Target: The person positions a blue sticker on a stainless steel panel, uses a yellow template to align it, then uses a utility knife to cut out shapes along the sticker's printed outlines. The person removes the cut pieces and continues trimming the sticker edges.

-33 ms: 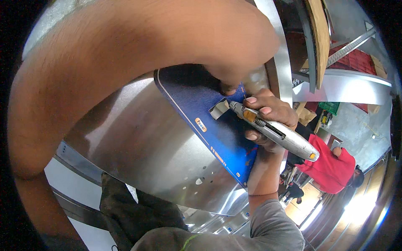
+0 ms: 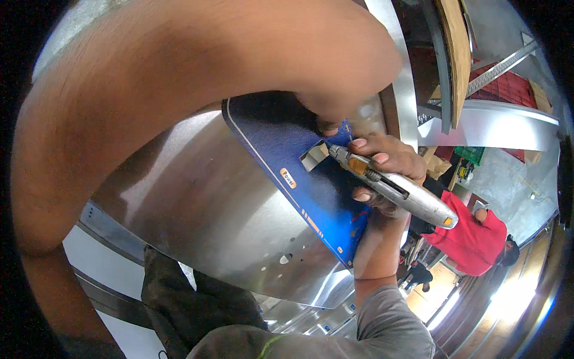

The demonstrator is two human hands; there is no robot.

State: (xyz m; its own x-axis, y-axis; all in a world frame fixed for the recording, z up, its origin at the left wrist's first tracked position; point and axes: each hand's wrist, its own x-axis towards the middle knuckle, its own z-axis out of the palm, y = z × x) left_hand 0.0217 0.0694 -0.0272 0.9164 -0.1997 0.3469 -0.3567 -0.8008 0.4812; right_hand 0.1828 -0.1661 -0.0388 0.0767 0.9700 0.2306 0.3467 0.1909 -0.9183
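Observation:
A utility knife (image 2: 412, 196) with a silver body and yellow parts is gripped in my right hand (image 2: 391, 164). Its nose points left, at the edge of a small rectangular cut-out (image 2: 315, 157) in a blue printed overlay (image 2: 263, 134). The overlay lies over a curved shiny metal panel (image 2: 197, 185). My left arm reaches across the top, and my left hand (image 2: 326, 113) bends down to the overlay just above the cut-out. A fingertip touches near the cut-out's upper edge; the other fingers are hidden. The knife's blade is too small to make out.
Small holes (image 2: 284, 259) pierce the lower part of the panel. A metal frame edge (image 2: 409, 113) runs along its right side. Beyond it stand a wooden board (image 2: 452, 60), a green crate (image 2: 469, 154) and a person in a red shirt (image 2: 469, 239).

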